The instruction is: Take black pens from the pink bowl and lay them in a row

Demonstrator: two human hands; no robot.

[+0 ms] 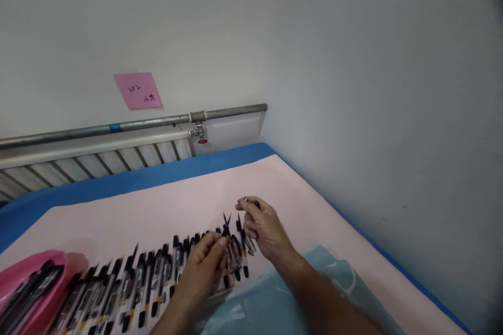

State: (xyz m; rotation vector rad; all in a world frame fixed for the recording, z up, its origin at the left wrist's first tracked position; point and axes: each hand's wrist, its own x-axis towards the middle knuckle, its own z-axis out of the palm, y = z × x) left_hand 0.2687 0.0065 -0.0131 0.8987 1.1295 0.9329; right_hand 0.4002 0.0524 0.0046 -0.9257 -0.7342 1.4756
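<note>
A row of black-and-clear pens [147, 282] with dark tips and ends lies across the pink sheet [165, 214]. My left hand [204, 261] is closed, thumb against fingers, round a pen [225, 230] whose dark point sticks up. Just up and to the right, my right hand [261, 225] pinches a small dark piece with a shiny end; it looks like a pen cap [257, 204], though it is too small to be sure. The two hands are apart. More pens [244, 246] lie beneath and between them, partly hidden.
A pink basin [58, 259] with several pens stands at the lower left. Light-blue, partly see-through material [271, 303] lies at the near edge. A blue cover [236, 154] borders the sheet. Behind are a radiator [98, 159], a pipe [231, 111] and a wall with a pink note [137, 90].
</note>
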